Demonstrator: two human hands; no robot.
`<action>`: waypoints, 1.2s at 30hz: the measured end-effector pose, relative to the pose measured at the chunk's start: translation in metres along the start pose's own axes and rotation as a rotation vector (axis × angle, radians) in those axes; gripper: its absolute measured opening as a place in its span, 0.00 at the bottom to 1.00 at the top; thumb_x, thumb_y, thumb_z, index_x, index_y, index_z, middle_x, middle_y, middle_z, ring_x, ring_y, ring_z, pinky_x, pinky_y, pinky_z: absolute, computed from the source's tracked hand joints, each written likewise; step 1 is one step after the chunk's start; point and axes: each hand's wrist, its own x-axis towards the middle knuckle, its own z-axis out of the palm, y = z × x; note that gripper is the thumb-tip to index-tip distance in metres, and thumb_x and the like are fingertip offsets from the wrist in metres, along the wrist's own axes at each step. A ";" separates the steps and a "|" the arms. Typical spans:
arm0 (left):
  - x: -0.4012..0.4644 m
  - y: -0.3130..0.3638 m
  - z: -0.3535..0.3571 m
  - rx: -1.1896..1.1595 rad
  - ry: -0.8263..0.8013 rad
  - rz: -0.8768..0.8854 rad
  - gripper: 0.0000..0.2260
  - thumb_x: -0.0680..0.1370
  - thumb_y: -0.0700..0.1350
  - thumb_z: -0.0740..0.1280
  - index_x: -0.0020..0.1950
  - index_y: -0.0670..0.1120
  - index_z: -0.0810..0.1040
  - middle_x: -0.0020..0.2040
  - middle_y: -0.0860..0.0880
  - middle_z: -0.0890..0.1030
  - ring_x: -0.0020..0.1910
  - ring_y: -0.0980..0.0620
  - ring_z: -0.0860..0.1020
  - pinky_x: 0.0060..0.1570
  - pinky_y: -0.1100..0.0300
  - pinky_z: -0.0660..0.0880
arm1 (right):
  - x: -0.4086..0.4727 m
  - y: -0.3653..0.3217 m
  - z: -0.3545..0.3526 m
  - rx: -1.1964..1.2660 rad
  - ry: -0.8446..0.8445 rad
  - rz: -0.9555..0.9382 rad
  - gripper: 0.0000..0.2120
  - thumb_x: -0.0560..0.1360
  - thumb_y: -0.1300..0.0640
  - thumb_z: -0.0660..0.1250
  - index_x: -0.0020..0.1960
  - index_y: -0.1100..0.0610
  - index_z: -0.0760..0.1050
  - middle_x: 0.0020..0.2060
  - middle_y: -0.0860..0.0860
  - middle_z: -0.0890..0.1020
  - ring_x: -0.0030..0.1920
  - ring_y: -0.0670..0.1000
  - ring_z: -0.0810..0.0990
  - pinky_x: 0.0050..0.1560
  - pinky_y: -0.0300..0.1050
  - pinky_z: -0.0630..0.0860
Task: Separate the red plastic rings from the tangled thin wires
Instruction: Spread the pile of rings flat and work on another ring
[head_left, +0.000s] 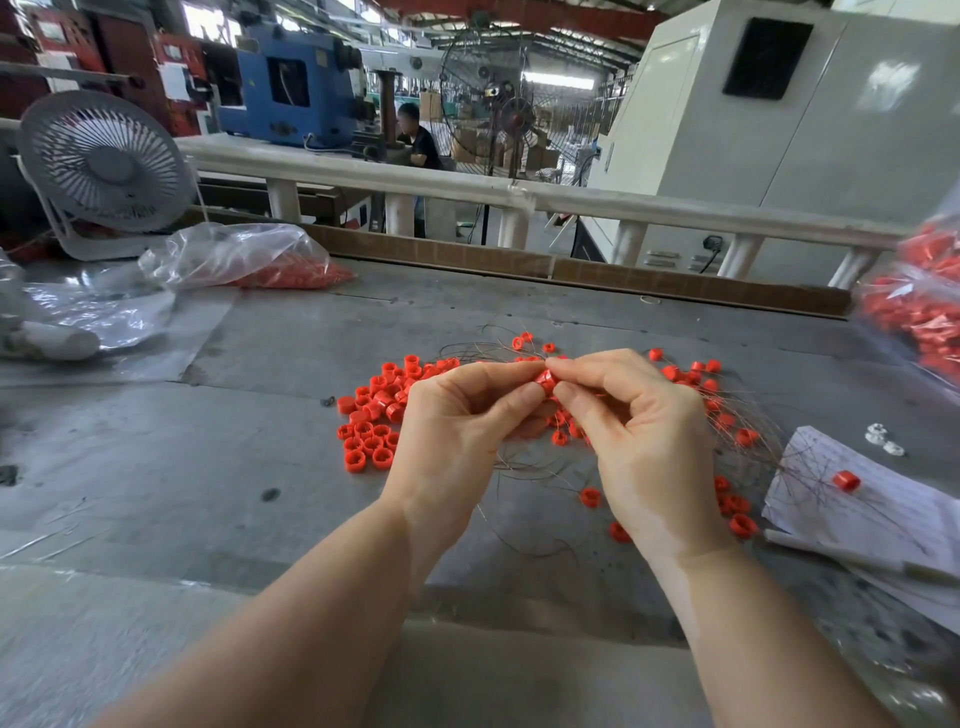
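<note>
I see both hands raised together over the middle of the grey table (291, 364). My left hand (457, 431) and right hand (639, 436) meet at one red ring (545, 381), each pinching it between thumb and forefinger, the other fingers curled loosely behind. Thin wires (524, 467) trail down from under the hands and spread in loose loops on the table, running right toward a sheet of paper (857, 499) on which a single red ring lies. Left of the hands sits a pile of loose red rings (371, 421), packed close together with no wire I can make out among them. To the right and just beyond the hands, more red rings (691, 376) lie scattered among the wire strands; whether each is threaded I cannot tell. Far left, a clear plastic bag (234, 254) holds more red pieces, with a white desk fan (104, 166) behind it. At the right edge another bag of red pieces (914, 312) shows, blurred.
</note>
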 end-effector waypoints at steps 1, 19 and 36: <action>0.000 0.000 0.000 0.008 0.004 0.009 0.08 0.72 0.33 0.68 0.44 0.44 0.83 0.39 0.47 0.85 0.39 0.53 0.83 0.41 0.64 0.79 | 0.000 -0.001 0.000 0.004 -0.002 0.008 0.08 0.71 0.69 0.69 0.49 0.62 0.82 0.41 0.49 0.80 0.46 0.43 0.78 0.48 0.29 0.73; 0.003 -0.003 -0.003 -0.140 -0.027 -0.171 0.11 0.61 0.44 0.73 0.41 0.44 0.85 0.39 0.44 0.84 0.38 0.52 0.82 0.42 0.63 0.80 | -0.003 0.000 0.006 -0.039 0.002 -0.028 0.08 0.70 0.72 0.69 0.46 0.63 0.82 0.39 0.50 0.79 0.40 0.46 0.78 0.44 0.41 0.77; 0.004 -0.004 -0.004 -0.057 -0.049 -0.123 0.07 0.66 0.44 0.69 0.42 0.45 0.83 0.36 0.48 0.83 0.35 0.55 0.79 0.43 0.59 0.79 | 0.000 -0.003 0.002 0.279 0.066 0.321 0.08 0.69 0.67 0.72 0.43 0.55 0.82 0.36 0.51 0.84 0.38 0.48 0.82 0.42 0.45 0.80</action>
